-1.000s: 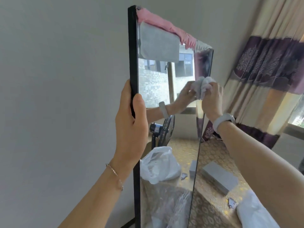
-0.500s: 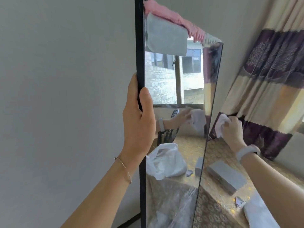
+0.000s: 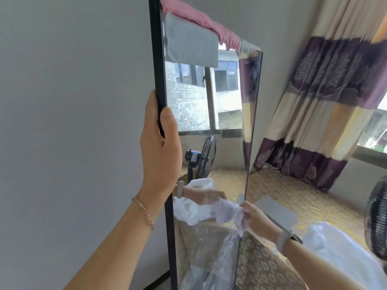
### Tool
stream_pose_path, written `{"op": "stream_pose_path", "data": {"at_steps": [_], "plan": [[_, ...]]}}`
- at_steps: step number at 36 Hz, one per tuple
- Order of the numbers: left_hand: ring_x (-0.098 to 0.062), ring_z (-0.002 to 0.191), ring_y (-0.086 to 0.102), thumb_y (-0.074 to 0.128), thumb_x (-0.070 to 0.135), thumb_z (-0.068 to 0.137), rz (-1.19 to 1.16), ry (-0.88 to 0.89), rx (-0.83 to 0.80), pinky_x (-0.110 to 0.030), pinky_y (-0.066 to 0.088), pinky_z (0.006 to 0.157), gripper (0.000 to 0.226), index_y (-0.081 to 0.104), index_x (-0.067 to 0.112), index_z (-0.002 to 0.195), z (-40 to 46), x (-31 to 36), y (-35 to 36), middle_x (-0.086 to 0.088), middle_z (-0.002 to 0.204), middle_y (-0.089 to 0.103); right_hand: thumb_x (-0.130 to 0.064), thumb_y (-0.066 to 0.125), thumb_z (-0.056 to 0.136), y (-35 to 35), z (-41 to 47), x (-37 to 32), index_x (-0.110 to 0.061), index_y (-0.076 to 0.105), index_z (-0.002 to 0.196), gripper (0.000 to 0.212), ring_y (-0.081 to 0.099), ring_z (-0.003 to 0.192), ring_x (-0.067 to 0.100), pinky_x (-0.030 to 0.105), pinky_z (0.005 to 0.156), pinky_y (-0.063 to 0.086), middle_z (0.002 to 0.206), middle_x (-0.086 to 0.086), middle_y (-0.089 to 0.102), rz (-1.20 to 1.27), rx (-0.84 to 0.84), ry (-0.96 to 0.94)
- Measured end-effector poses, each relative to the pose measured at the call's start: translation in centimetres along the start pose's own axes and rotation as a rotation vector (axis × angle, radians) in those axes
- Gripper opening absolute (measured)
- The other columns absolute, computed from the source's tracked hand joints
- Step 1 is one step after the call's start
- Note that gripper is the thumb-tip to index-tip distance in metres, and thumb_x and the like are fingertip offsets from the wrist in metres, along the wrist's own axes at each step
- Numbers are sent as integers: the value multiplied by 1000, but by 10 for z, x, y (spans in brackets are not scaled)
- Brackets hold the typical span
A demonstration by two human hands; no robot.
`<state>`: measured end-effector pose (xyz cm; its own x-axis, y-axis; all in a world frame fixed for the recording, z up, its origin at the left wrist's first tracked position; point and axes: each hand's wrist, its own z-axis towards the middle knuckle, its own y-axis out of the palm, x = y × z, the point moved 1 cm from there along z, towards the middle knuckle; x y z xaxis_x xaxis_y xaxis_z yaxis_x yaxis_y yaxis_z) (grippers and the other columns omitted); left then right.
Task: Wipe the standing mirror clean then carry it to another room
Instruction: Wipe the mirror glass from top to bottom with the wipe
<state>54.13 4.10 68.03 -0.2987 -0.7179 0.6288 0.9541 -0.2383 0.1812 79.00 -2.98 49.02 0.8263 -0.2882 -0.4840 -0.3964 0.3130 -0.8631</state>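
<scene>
A tall standing mirror (image 3: 228, 114) with a thin black frame stands upright in front of me, seen at a steep angle. My left hand (image 3: 160, 147) grips its near black edge about halfway up, thumb on the glass side. My right hand (image 3: 254, 218) presses a crumpled white cloth (image 3: 236, 216) against the lower part of the glass, near the far edge. A pink cloth (image 3: 194, 16) hangs over the mirror's top edge. The glass reflects a window, a fan and my right hand.
A plain grey wall (image 3: 73, 122) lies left of the mirror. A bed with a gold patterned cover (image 3: 278, 197) lies to the right, holding a grey box (image 3: 276, 208) and a white plastic bag (image 3: 339, 248). Purple and cream curtains (image 3: 326, 101) hang behind; a fan (image 3: 377, 218) stands at the right edge.
My right hand has slid the white cloth down the mirror's far side, from its upper part to its lower part. My left hand keeps its grip on the frame.
</scene>
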Motion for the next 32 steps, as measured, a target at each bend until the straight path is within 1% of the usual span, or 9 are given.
{"op": "stream_pose_path", "data": {"at_steps": [6, 12, 15, 19, 21, 23, 27, 30, 32], "plan": [[8, 59, 45, 29, 8, 99, 7, 17, -7, -2, 39, 61, 39, 37, 6, 137, -2, 4, 5, 18, 76, 46, 19, 40, 69, -63, 34, 12, -12, 54, 73, 34, 53, 63, 24, 23, 55, 39, 68, 12, 58, 93, 356, 113], [13, 62, 47, 29, 7, 99, 21, 6, 1, 1, 37, 64, 38, 36, 3, 136, -1, 4, 2, 21, 83, 48, 3, 39, 90, -137, 77, -59, 2, 49, 106, 19, 40, 93, 19, 17, 70, 35, 104, 12, 41, 175, 709, -99], [15, 60, 48, 29, 6, 99, 34, 2, 24, 2, 37, 61, 38, 38, 4, 135, -1, 4, 2, 29, 73, 50, 0, 42, 90, -123, 85, -75, 1, 49, 114, 25, 46, 97, 26, 21, 81, 40, 116, 17, 47, 135, 652, -109], [8, 57, 45, 29, 9, 99, 44, 1, 32, -1, 39, 59, 37, 37, 12, 136, 0, 1, -1, 36, 64, 49, -7, 42, 88, -50, 67, -29, -19, 58, 99, 23, 48, 78, -6, 6, 74, 42, 90, -20, 54, 223, 333, -8], [10, 59, 46, 29, 10, 99, 57, 15, 44, 0, 38, 61, 36, 38, 15, 133, 0, 1, -3, 38, 69, 51, -10, 38, 88, -22, 44, -3, -28, 60, 79, 30, 58, 70, 4, 13, 64, 47, 72, -11, 59, 241, 28, 79], [9, 59, 46, 29, 11, 100, 63, 25, 52, -1, 37, 62, 35, 38, 14, 134, -1, 2, -4, 28, 75, 53, 4, 32, 87, -15, 22, 7, -18, 56, 89, 32, 58, 73, 20, 18, 59, 40, 78, -1, 56, 66, -119, 191], [1, 88, 52, 28, 23, 98, 140, 40, 49, -11, 44, 83, 42, 36, 11, 138, -7, -4, -6, -6, 112, 58, 11, 27, 83, -40, 10, -2, 10, 54, 100, 32, 46, 70, 20, 23, 53, 31, 82, 11, 54, 124, 53, 271], [14, 93, 40, 32, 21, 96, 257, 55, 66, -4, 36, 83, 45, 31, 13, 140, -19, -9, -5, -5, 111, 43, 9, 32, 84, -69, 4, -24, 8, 55, 90, 23, 46, 73, 19, 25, 57, 32, 82, 14, 53, 280, 90, 241], [3, 104, 35, 35, 18, 93, 377, 130, 81, -16, 33, 94, 49, 28, 11, 141, -34, -7, -4, -6, 116, 38, 11, 33, 86, -84, -8, -41, 6, 57, 90, 24, 50, 70, 19, 22, 57, 37, 77, 13, 54, 431, 44, 185]]}}
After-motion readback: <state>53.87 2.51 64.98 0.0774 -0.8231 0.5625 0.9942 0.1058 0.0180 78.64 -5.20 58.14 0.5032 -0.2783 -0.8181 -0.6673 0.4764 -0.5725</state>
